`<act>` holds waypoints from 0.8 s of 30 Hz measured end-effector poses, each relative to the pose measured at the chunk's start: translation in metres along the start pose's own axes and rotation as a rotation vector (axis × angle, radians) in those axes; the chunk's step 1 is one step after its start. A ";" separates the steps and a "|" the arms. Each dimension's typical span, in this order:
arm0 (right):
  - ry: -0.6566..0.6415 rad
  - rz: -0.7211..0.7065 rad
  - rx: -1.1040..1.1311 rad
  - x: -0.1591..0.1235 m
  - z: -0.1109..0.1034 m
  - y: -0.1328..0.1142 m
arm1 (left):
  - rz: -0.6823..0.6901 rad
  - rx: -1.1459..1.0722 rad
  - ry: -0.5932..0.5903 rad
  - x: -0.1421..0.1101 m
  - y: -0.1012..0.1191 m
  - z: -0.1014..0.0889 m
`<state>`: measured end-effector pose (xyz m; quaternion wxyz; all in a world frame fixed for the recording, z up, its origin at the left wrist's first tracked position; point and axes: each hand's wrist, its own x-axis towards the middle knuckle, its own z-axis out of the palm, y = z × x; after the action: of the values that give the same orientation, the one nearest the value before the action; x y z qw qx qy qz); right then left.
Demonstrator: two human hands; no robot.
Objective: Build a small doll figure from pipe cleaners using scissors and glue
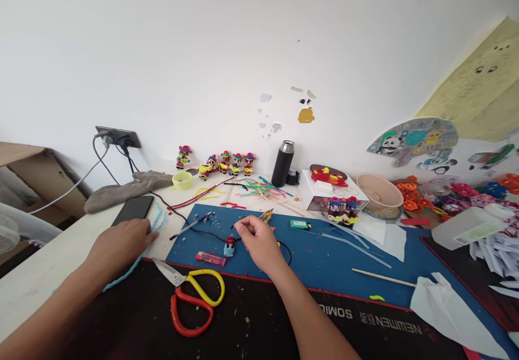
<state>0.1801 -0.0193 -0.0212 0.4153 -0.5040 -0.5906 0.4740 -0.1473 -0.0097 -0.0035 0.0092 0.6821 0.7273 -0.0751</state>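
My left hand (121, 244) is at the left beside a dark phone (133, 210), fingers bent down and closed on a light blue twisted cord (159, 220) that passes beneath them. My right hand (256, 239) is in a pinch above the blue mat; a thin dark strand (240, 222) shows at its fingertips. Just left of it stands a small doll figure (229, 246) with a light blue body and red headpiece. A pink lighter (211, 258) lies near the figure. Scissors (186, 284) with red and yellow handles lie open in front, between my forearms.
A black thermos (283, 164) stands by the wall, near several finished figures (208, 166). Coloured strips (265, 188) lie before it. At right are a white box (312, 198), a pink bowl (379, 192), a wooden stick (383, 277) and white tissue (441, 306).
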 end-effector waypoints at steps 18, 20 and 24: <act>0.002 -0.024 -0.048 -0.001 0.001 0.000 | 0.084 -0.436 0.155 0.001 0.018 -0.024; 0.005 -0.027 -0.051 -0.001 0.002 0.001 | 0.135 -0.565 0.091 -0.002 0.028 -0.037; 0.015 -0.013 -0.024 0.000 0.003 0.001 | 0.212 -0.782 0.012 -0.008 0.046 -0.055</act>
<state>0.1777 -0.0201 -0.0229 0.4167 -0.5088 -0.5964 0.4601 -0.0963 -0.0078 0.0475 0.2715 0.6988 0.6267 0.2127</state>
